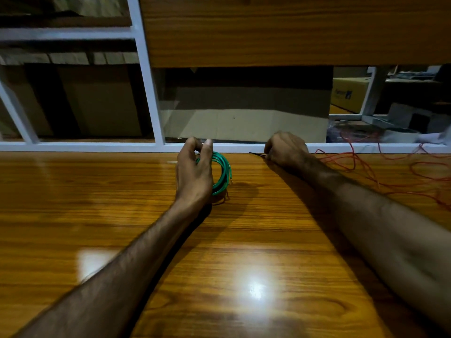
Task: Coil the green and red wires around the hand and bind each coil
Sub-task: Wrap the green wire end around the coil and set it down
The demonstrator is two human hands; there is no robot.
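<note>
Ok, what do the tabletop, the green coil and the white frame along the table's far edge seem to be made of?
Tabletop: wood or wood-look laminate, glossy; grain lines and bright lamp glare show.
Green coil: thin wire in smooth, likely plastic insulation, with bare ends poking out.
White frame: probably painted metal bars; the flat, even white leaves that open.

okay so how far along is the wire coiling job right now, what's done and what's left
Done: the green wire is wound into a coil, held in the left hand. In hand: the right hand pinches a thin dark strand at the table's far edge, possibly the tie; no binding shows on the coil. Left: bind it, then coil and bind the red wire, which lies loose on the table.
</note>
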